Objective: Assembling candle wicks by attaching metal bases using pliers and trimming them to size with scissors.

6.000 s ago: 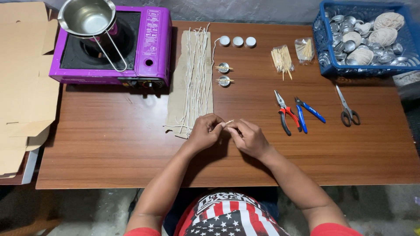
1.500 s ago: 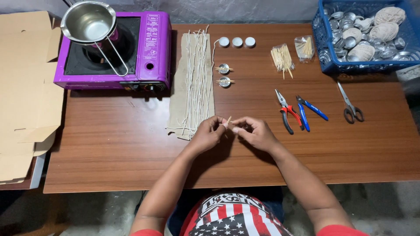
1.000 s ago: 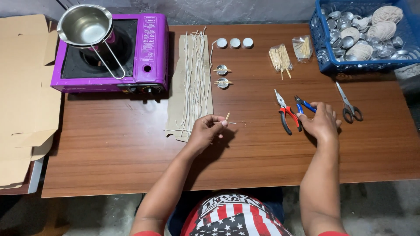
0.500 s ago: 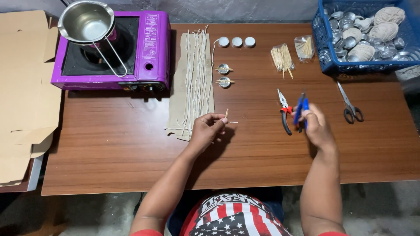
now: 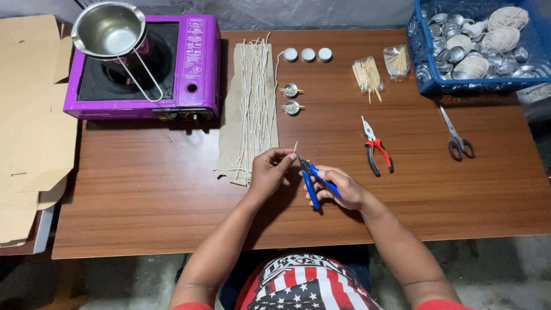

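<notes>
Head view: right hand (image 5: 340, 188) holds blue-handled cutters (image 5: 313, 178) beside left hand (image 5: 270, 170)

thin pale stick (image 5: 295, 148) | upright, pinched at base || blue-handled cutters (image 5: 313, 179) | held, tip beside stick

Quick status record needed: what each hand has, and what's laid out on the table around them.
left hand: pinches a small wooden stick, upright
right hand: grips blue-handled cutters, tip at the stick
red-handled pliers: lying on the table, right of the hands
scissors: further right, untouched
wick strings: laid in rows on a cardboard strip
purple stove: far left, metal pot on it
blue basket: far right corner, holds small metal cups
</notes>
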